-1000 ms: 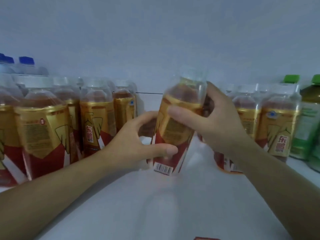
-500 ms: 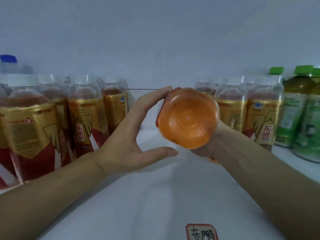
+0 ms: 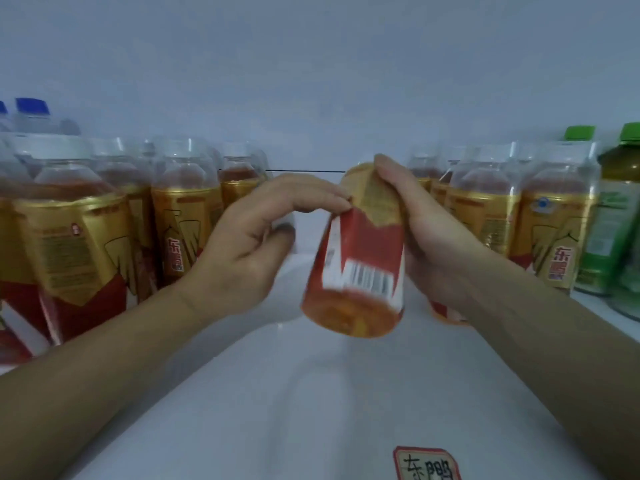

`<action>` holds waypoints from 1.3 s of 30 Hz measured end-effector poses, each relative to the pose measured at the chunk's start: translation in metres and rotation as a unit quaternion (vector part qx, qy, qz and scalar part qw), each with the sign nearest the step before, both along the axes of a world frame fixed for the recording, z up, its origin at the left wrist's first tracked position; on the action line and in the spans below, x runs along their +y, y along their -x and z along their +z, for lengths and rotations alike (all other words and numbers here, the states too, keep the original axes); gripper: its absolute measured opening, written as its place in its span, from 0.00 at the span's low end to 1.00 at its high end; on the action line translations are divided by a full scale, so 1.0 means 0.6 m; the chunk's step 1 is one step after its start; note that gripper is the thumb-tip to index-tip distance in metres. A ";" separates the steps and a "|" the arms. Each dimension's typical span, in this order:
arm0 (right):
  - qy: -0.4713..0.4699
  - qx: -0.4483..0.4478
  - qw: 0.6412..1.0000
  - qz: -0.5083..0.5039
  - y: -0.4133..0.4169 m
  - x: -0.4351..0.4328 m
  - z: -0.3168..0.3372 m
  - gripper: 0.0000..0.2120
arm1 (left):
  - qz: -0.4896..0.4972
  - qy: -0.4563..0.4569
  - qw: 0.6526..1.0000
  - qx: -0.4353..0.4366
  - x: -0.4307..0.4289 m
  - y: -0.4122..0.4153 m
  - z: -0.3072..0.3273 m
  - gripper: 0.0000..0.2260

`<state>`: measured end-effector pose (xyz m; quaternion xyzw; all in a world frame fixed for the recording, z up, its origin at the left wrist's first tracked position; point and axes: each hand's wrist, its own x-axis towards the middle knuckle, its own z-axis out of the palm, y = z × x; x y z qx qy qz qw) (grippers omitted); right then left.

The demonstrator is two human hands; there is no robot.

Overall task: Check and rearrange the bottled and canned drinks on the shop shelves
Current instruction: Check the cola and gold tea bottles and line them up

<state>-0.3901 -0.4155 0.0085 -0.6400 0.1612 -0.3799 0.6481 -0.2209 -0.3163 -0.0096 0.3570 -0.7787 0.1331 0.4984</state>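
A gold-and-red labelled drink bottle (image 3: pixel 362 258) hangs above the white shelf (image 3: pixel 277 393), its top tilted away from me and its barcode and orange base toward me. My right hand (image 3: pixel 426 233) grips its right side, thumb over the gold part of the label. My left hand (image 3: pixel 256 237) is at the bottle's left, fingertips touching the label edge, the other fingers loosely curled. Rows of the same bottles stand at the left (image 3: pixel 187 216) and right (image 3: pixel 554 220).
Green-capped tea bottles (image 3: pixel 613 216) stand at the far right. Blue-capped water bottles (image 3: pixel 33 114) show behind the left rows. A red-framed price tag (image 3: pixel 427 464) sits on the shelf's front edge. The white back wall closes the shelf behind.
The bottle has swung from base-toward-me to a steeper tilt that shows its label and barcode. My left hand has moved from an open span beside it to touching the label.
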 end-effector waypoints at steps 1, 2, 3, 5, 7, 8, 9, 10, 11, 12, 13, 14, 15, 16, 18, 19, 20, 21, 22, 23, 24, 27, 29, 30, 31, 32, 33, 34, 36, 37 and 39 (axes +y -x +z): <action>0.031 0.001 0.999 -0.040 -0.001 0.005 0.003 0.22 | 0.007 -0.008 0.999 0.049 0.002 -0.004 0.001 0.22; 0.065 -0.004 0.996 -0.066 -0.001 0.007 0.001 0.21 | 0.012 -0.014 0.995 0.097 0.003 -0.006 0.004 0.19; 0.101 0.004 0.991 -0.085 -0.002 0.014 -0.001 0.22 | 0.016 -0.018 0.992 0.126 0.004 -0.006 0.003 0.15; 0.132 0.016 0.987 -0.092 -0.008 0.025 -0.005 0.28 | 0.026 -0.032 0.987 0.154 0.002 0.002 0.001 0.11; 0.136 0.034 0.988 -0.067 -0.012 0.027 -0.008 0.31 | 0.039 -0.026 0.985 0.168 0.003 0.012 0.003 0.13; 0.138 0.054 0.988 -0.043 -0.010 0.031 -0.004 0.32 | 0.043 -0.021 0.984 0.173 0.004 0.015 0.007 0.14; 0.145 0.081 0.986 -0.014 -0.007 0.034 0.001 0.31 | 0.049 -0.020 0.983 0.178 0.007 0.016 0.011 0.15; 0.155 0.118 0.981 0.018 -0.002 0.037 0.005 0.29 | 0.053 -0.025 0.982 0.180 0.012 0.018 0.016 0.17; 0.169 0.166 0.970 0.052 0.003 0.040 0.007 0.27 | 0.065 -0.037 0.981 0.178 0.018 0.017 0.022 0.18; 0.180 0.216 0.957 0.078 0.007 0.045 0.009 0.26 | 0.077 -0.050 0.981 0.172 0.027 0.017 0.030 0.19; 0.189 0.257 0.943 0.090 0.009 0.049 0.011 0.28 | 0.090 -0.067 0.980 0.164 0.037 0.016 0.038 0.20; 0.193 0.285 0.935 0.084 0.010 0.053 0.013 0.30 | 0.096 -0.085 0.979 0.158 0.048 0.016 0.048 0.21; 0.191 0.296 0.933 0.072 0.009 0.055 0.016 0.31 | 0.104 -0.104 0.978 0.150 0.061 0.017 0.061 0.21; 0.190 0.300 0.933 0.058 0.007 0.061 0.021 0.31 | 0.120 -0.122 0.977 0.127 0.074 0.017 0.074 0.20; 0.196 0.302 0.932 0.026 0.000 0.077 0.030 0.30 | 0.191 -0.154 0.969 0.042 0.100 0.017 0.103 0.19; 0.201 0.301 0.932 0.015 -0.006 0.088 0.032 0.29 | 0.230 -0.161 0.960 0.000 0.111 0.015 0.115 0.19; 0.201 0.296 0.934 0.011 -0.015 0.100 0.032 0.28 | 0.262 -0.161 0.951 -0.032 0.122 0.012 0.127 0.19; 0.197 0.291 0.936 0.008 -0.026 0.113 0.029 0.27 | 0.288 -0.153 0.944 -0.054 0.133 0.008 0.137 0.19; 0.192 0.286 0.939 0.004 -0.038 0.126 0.024 0.28 | 0.313 -0.141 0.936 -0.075 0.142 0.004 0.145 0.18; 0.190 0.284 0.940 -0.003 -0.052 0.139 0.018 0.29 | 0.338 -0.129 0.927 -0.101 0.150 -0.002 0.150 0.19; 0.190 0.277 0.942 -0.012 -0.065 0.152 0.013 0.29 | 0.362 -0.122 0.915 -0.128 0.157 -0.008 0.152 0.19; 0.223 0.261 0.939 -0.028 -0.098 0.182 0.006 0.25 | 0.409 -0.100 0.887 -0.190 0.174 -0.028 0.149 0.20; 0.247 0.252 0.935 -0.025 -0.111 0.200 0.011 0.19 | 0.421 -0.081 0.878 -0.214 0.185 -0.042 0.149 0.21; 0.251 0.245 0.936 -0.020 -0.116 0.207 0.012 0.18 | 0.426 -0.076 0.873 -0.224 0.189 -0.049 0.151 0.21; 0.253 0.238 0.938 -0.018 -0.121 0.214 0.011 0.19 | 0.429 -0.077 0.870 -0.231 0.194 -0.055 0.154 0.21; 0.255 0.233 0.938 -0.021 -0.127 0.219 0.010 0.20 | 0.432 -0.084 0.867 -0.234 0.197 -0.061 0.157 0.21; 0.254 0.226 0.940 -0.026 -0.132 0.224 0.007 0.20 | 0.434 -0.092 0.865 -0.233 0.199 -0.067 0.160 0.21; 0.250 0.217 0.943 -0.031 -0.137 0.229 0.004 0.19 | 0.433 -0.099 0.866 -0.230 0.201 -0.073 0.160 0.21; 0.237 0.203 0.949 -0.037 -0.143 0.231 -0.005 0.19 | 0.420 -0.101 0.875 -0.218 0.199 -0.085 0.153 0.21; 0.232 0.202 0.951 -0.042 -0.145 0.232 -0.008 0.19 | 0.408 -0.096 0.884 -0.208 0.196 -0.089 0.147 0.20; 0.223 0.202 0.952 -0.047 -0.144 0.234 -0.010 0.19 | 0.386 -0.076 0.901 -0.184 0.192 -0.094 0.134 0.20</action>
